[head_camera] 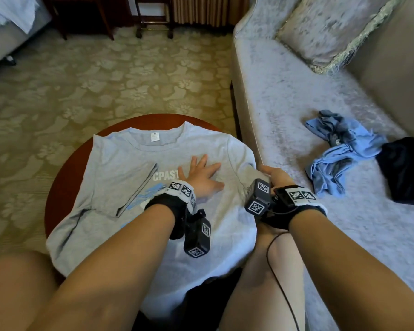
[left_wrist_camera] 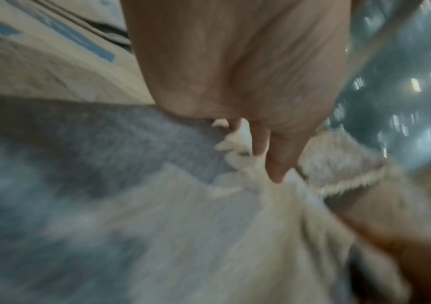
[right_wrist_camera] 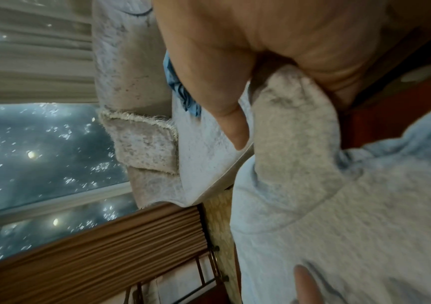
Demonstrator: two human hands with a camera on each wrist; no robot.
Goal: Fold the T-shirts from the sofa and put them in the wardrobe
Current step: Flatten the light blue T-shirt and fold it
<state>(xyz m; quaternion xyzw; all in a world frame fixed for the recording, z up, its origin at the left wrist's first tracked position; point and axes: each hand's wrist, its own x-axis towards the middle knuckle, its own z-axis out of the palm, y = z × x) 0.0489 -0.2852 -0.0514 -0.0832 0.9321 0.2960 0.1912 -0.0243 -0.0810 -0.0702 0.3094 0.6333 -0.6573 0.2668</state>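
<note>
A grey T-shirt with white lettering lies face up on a round red-brown table, its left sleeve folded in over the chest. My left hand presses flat on the chest with fingers spread. My right hand pinches the shirt's right sleeve at the table's right edge. A crumpled blue T-shirt and a dark garment lie on the sofa to the right. The left wrist view is blurred and shows my left hand over the grey T-shirt.
A fringed cushion leans against the sofa back. Patterned carpet spreads beyond the table. A dark wooden rack on castors stands at the back, and a bed corner shows at the far left. My knees flank the table.
</note>
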